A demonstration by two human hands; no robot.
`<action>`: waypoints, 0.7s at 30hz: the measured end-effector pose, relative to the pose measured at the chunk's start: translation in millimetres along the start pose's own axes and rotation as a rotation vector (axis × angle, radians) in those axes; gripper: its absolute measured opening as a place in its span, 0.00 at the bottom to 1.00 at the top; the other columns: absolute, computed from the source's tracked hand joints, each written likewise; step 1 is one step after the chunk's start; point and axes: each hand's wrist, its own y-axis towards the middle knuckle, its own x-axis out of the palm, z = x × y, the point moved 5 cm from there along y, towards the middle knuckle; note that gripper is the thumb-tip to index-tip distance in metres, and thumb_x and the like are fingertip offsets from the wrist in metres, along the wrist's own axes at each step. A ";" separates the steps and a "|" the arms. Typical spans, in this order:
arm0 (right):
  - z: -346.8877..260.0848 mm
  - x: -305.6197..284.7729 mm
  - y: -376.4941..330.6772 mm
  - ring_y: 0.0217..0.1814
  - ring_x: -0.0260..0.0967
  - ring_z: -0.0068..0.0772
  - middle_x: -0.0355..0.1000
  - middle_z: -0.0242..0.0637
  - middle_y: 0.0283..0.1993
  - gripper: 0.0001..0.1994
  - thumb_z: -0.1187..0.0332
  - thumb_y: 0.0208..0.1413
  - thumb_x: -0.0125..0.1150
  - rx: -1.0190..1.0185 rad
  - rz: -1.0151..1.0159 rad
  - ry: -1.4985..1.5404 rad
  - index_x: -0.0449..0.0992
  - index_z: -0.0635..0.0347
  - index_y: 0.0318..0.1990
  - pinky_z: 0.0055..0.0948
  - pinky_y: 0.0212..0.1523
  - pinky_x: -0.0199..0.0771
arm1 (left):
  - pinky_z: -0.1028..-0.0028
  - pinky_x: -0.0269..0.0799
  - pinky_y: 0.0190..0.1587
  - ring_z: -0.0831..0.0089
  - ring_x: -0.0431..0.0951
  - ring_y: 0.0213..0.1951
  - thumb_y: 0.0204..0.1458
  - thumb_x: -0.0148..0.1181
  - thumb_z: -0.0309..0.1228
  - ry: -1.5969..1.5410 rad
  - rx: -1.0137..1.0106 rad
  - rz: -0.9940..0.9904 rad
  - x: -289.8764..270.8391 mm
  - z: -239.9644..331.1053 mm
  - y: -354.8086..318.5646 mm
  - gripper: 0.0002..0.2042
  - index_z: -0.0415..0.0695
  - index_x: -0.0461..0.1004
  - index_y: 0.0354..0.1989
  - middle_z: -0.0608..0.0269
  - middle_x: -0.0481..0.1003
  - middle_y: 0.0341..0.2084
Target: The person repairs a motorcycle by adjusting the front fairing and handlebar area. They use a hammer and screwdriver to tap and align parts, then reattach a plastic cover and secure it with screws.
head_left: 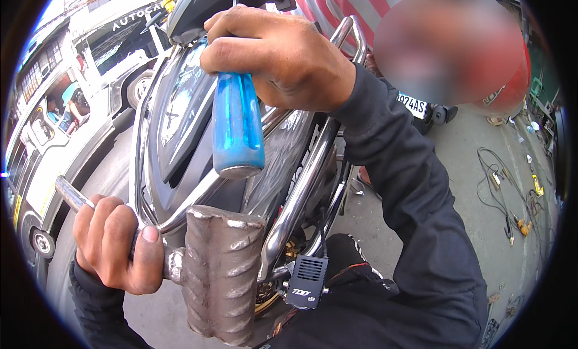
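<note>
My right hand (283, 60) is wrapped round the upper part of a screwdriver (238, 126) with a clear blue handle. Its butt end points down toward me, and its shaft rises above my fist against a dark part (205, 15) of the motorcycle. Lower left, my left hand (117, 247) grips the handle of a makeshift hammer. The hammer head (223, 277), of ribbed steel bars welded together, sits below the screwdriver's butt and apart from it. Behind both tools is the motorcycle's dark glossy body panel (180, 102), framed by chrome guard bars (307, 186).
A small black box (307, 281) with a cable hangs near the lower middle. Across the motorcycle is a person in a striped shirt (355, 6). Cables (497, 177) and a yellow tool (537, 185) lie on the pavement at right. A silver vehicle (54, 168) stands at left.
</note>
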 end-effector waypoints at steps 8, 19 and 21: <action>0.9 -12.0 -16.7 0.47 0.76 0.47 0.72 0.39 0.41 0.13 0.75 0.50 0.62 0.044 0.041 0.060 0.75 0.49 0.44 0.37 0.44 0.80 | 0.61 0.63 0.24 0.62 0.67 0.23 0.43 0.58 0.27 -0.031 -0.126 -0.177 -15.3 12.9 8.6 0.28 0.48 0.55 0.55 0.52 0.64 0.27; 11.5 -21.6 -28.1 0.47 0.78 0.51 0.74 0.45 0.43 0.09 0.69 0.56 0.59 0.002 0.146 0.177 0.78 0.47 0.44 0.41 0.44 0.82 | 0.57 0.66 0.29 0.61 0.67 0.24 0.50 0.55 0.25 0.086 -0.285 -0.278 -27.1 59.3 43.2 0.27 0.50 0.51 0.58 0.53 0.62 0.29; 13.4 -23.9 -29.7 0.46 0.79 0.51 0.75 0.46 0.43 0.10 0.69 0.56 0.59 -0.009 0.153 0.190 0.78 0.48 0.45 0.41 0.44 0.82 | 0.57 0.66 0.29 0.61 0.67 0.24 0.50 0.56 0.24 0.093 -0.302 -0.281 -27.5 65.2 47.5 0.28 0.51 0.50 0.58 0.54 0.62 0.29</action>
